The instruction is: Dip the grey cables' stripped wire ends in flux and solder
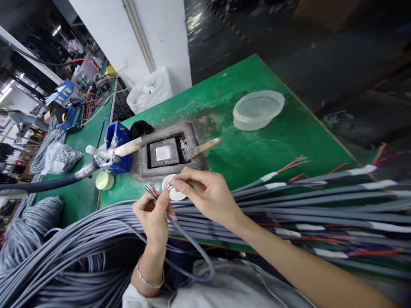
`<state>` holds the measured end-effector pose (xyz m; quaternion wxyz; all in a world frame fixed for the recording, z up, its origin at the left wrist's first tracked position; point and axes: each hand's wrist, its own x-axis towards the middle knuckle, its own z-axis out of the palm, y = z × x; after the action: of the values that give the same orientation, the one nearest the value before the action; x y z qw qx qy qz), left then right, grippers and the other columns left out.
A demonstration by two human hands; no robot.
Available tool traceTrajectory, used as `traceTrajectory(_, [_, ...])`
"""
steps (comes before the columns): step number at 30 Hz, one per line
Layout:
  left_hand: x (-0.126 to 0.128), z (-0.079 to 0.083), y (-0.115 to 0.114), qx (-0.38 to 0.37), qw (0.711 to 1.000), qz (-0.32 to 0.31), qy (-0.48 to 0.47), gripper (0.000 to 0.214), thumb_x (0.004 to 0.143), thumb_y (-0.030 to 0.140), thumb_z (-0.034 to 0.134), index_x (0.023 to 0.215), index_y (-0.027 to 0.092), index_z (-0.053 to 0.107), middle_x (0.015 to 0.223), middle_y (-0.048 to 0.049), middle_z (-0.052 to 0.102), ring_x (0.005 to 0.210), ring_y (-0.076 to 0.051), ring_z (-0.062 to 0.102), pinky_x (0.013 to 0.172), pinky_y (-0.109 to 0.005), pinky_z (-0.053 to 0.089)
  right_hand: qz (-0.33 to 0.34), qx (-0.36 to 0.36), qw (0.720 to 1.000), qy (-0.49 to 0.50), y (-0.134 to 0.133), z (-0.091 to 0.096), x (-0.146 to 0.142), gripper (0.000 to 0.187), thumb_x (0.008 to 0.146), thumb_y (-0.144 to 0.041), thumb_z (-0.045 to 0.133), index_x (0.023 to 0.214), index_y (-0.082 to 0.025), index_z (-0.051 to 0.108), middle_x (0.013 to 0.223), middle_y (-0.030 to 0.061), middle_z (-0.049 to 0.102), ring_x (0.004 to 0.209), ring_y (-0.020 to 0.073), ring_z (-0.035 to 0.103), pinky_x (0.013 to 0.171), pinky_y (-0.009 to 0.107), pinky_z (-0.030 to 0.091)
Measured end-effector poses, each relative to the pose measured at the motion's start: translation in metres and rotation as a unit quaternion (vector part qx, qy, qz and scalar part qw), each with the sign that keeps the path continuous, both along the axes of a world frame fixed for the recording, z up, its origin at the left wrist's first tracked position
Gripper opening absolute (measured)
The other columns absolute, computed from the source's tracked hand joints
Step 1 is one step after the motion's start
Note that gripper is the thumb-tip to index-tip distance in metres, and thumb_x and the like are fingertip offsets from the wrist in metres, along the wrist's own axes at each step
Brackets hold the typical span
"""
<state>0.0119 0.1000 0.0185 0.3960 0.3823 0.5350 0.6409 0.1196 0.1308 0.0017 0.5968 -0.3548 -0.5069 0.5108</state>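
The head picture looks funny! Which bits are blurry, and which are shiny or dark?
In the head view, the white-wrapped cable ends near the right edge look smeared, while the left hand and right hand look clearer; in the head view, the metal square gleams pale; also in the head view, the floor at upper right is dark.

The right hand (210, 194) partly hides the dish (178, 195). Cables (308, 212) blur towards the right edge; the left edge cuts the hose (48, 186).
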Motion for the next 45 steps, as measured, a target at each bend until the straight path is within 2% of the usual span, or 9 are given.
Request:
traceTrajectory(8, [0.0007,0.0027,0.0028,0.02,1.0,0.018,-0.015,0.027,0.059,0.032,0.078,0.048,0.014,0.061,0.037,0.0044,0.051,0.023,-0.004,0.04,0.023,-0.012,0.03,-0.017,0.05,0.998,-0.035,-0.003,0.0011,-0.0006,0.015,0.08,-0.024,0.059,0.07,-0.015,0.067,0.062,0.0019,0.061,0.06,0.012,0.056,0.056,0.024,0.044])
traceTrajectory(17, [0.0029,-0.0017,0.0012,0.007,1.0,-0.008,-0.023,0.026,0.06,0.032,0.078,0.048,0.014,0.063,0.034,0.0045,0.049,0.022,-0.005,0.041,0.023,-0.012,0.032,-0.063,0.05,0.997,-0.013,-0.0036,0.0018,-0.0011,0.011,0.075,-0.018,0.061,0.066,-0.016,0.067,0.057,-0.0004,0.059,0.053,0.0098,0.055,0.05,0.022,0.043])
traceTrajectory(24, [0.0027,-0.0038,-0.0011,0.004,1.0,-0.003,-0.013,0.026,0.059,0.031,0.079,0.049,0.014,0.063,0.035,0.0045,0.05,0.023,-0.004,0.04,0.025,-0.012,0.033,-0.046,0.04,0.998,-0.012,-0.0019,0.0011,-0.0004,0.008,0.075,-0.02,0.064,0.067,-0.017,0.067,0.061,0.0005,0.063,0.058,0.0113,0.057,0.054,0.023,0.045])
traceTrajectory(31, [0.0035,-0.0017,0.0007,0.013,1.0,0.011,-0.025,0.029,0.059,0.034,0.078,0.047,0.014,0.06,0.033,0.005,0.048,0.022,-0.005,0.04,0.024,-0.012,0.031,-0.063,0.095,0.991,-0.063,-0.0042,0.003,0.0005,0.012,0.077,-0.018,0.061,0.066,-0.018,0.065,0.061,0.0007,0.062,0.058,0.0115,0.056,0.056,0.024,0.044])
traceTrajectory(37, [0.002,-0.0026,0.0009,0.002,1.0,-0.003,-0.006,0.028,0.059,0.032,0.078,0.048,0.014,0.061,0.034,0.0048,0.049,0.022,-0.005,0.041,0.024,-0.012,0.031,-0.017,0.035,0.999,-0.025,-0.0014,0.0021,0.0009,0.012,0.078,-0.024,0.061,0.069,-0.018,0.067,0.064,0.0017,0.065,0.061,0.0124,0.057,0.056,0.024,0.044])
traceTrajectory(45, [0.0013,-0.0026,0.0016,0.002,1.0,0.01,-0.024,0.029,0.059,0.032,0.077,0.047,0.014,0.059,0.033,0.0049,0.048,0.022,-0.006,0.04,0.024,-0.013,0.031,-0.029,0.07,0.995,-0.07,-0.0024,0.0018,0.0016,0.018,0.081,-0.022,0.058,0.064,-0.017,0.064,0.061,0.0015,0.064,0.058,0.0121,0.057,0.054,0.025,0.044])
